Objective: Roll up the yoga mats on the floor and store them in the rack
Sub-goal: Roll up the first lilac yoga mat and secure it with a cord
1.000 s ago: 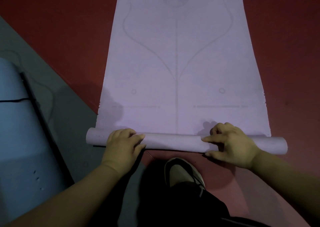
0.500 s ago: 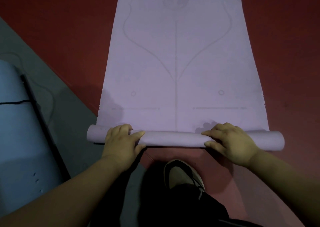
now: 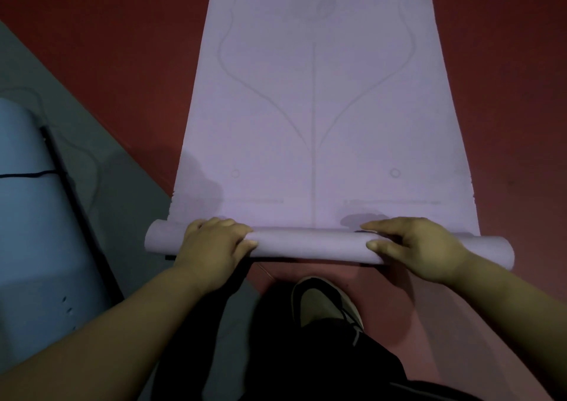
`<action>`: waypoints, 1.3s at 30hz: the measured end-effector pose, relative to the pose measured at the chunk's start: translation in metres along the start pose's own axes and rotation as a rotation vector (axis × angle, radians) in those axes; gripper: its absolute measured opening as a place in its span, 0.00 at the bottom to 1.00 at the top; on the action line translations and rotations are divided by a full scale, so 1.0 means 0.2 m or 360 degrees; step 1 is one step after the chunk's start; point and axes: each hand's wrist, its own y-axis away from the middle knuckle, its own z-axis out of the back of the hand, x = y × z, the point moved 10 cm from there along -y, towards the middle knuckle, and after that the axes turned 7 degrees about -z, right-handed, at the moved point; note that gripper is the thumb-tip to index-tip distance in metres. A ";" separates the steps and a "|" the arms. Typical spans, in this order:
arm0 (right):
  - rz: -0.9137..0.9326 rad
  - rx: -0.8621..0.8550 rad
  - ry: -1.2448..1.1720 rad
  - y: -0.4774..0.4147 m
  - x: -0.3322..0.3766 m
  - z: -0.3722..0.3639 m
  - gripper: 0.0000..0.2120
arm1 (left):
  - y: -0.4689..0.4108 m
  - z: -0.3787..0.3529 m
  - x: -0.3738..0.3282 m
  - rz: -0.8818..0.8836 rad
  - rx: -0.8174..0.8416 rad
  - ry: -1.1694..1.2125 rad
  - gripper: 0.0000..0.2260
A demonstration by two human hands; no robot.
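A pale purple yoga mat [image 3: 313, 109] lies flat on the red floor and stretches away from me. Its near end is wound into a thin roll [image 3: 310, 242] lying crosswise in front of my foot. My left hand [image 3: 211, 244] holds the roll near its left end, fingers curled over the top and thumb on the near side. My right hand [image 3: 414, 244] holds it right of the middle, fingers reaching leftward over the far edge and thumb against the near side. Both ends of the roll stick out past my hands.
A blue mat [image 3: 30, 232] with a thin black strap lies at the left on a grey floor strip [image 3: 122, 204]. A black bar [image 3: 79, 204] runs along the blue mat's edge. My shoe [image 3: 322, 302] and dark trouser leg sit just behind the roll. Red floor [image 3: 506, 94] flanks the purple mat.
The roll has turned a little further away from me over the flat mat. My right hand's fingers have stretched out flatter along it. My left hand keeps its hold.
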 end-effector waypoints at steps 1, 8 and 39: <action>-0.0017 0.0048 -0.0077 0.02 -0.01 -0.03 0.14 | 0.02 -0.03 0.00 -0.0020 0.0078 0.0027 0.26; 0.0029 -0.0001 -0.0098 0.07 0.00 -0.14 0.12 | 0.09 -0.18 0.02 0.0164 0.0322 0.0179 0.28; 0.0247 -0.0610 0.0320 0.15 0.17 -0.06 0.17 | 0.01 -0.14 0.03 0.0134 0.0227 0.0114 0.36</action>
